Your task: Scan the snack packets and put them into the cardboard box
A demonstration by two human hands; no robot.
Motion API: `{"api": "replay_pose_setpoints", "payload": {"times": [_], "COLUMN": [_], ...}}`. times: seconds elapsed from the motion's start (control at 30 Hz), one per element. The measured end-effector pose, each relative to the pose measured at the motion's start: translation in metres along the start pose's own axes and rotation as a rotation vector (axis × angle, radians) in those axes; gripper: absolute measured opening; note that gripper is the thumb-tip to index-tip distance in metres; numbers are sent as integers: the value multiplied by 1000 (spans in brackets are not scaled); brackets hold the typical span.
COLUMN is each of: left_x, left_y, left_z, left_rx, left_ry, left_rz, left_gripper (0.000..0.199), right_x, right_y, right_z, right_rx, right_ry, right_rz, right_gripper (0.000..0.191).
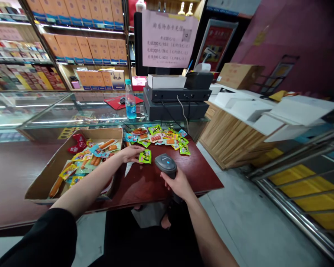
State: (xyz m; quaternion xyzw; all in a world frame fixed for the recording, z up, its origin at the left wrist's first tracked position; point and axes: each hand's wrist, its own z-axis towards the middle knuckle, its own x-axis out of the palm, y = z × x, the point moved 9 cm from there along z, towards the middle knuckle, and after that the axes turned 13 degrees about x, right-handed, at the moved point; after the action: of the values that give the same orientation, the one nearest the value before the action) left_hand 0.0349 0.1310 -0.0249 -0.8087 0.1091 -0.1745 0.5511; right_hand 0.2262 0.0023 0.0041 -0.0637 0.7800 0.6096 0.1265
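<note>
Between the fingers of my left hand point(131, 153) is a small green snack packet point(145, 156), held just above the dark red table. My right hand point(179, 181) is wrapped round the handle of a grey handheld barcode scanner point(166, 164), on which a blue light glows. The scanner's head faces the packet from the right, apart from it. Left of my hands stands an open cardboard box point(44, 178) filled with wrapped sausages and snack packets point(85, 161). Beyond my left hand lies a loose pile of colourful snack packets point(164, 137).
Behind the table, a glass display counter point(91, 111) carries a blue drink bottle point(130, 102), a red mat point(114, 102) and a cash register unit point(175, 105). A monitor with a paper sign point(167, 40) rises there. A wooden cabinet point(228, 129) and metal railing point(295, 211) are at right.
</note>
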Motion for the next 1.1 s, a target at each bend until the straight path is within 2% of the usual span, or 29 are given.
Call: {"api": "replay_pose_setpoints", "payload": {"times": [0.2,0.4,0.5,0.73,0.97,1.1], "left_x": [5,-2,-1,2,0,-5], "left_y": [2,-9,-10,-11,-6,-18], "left_z": [-3,-3,-2,-4,1,-2], "left_rx": [9,150,163,158,158,189], "left_ry": [21,-43,-28,7,10,-11], "left_rz": [142,368,338,283,244,206], "left_gripper": [25,38,45,37,43,46], "right_x": [1,12,15,13,11,14], "right_y": [-2,-2,-4,-4,-4,-4], "right_z": [0,0,0,-1,-2,-1], "right_rx": [5,-1,7,19,30,19], "right_ry": [20,49,53,43,48,60], "right_rz": [-9,-80,-105,-93,-92,-99], "right_gripper": [35,32,32,33,31,32]}}
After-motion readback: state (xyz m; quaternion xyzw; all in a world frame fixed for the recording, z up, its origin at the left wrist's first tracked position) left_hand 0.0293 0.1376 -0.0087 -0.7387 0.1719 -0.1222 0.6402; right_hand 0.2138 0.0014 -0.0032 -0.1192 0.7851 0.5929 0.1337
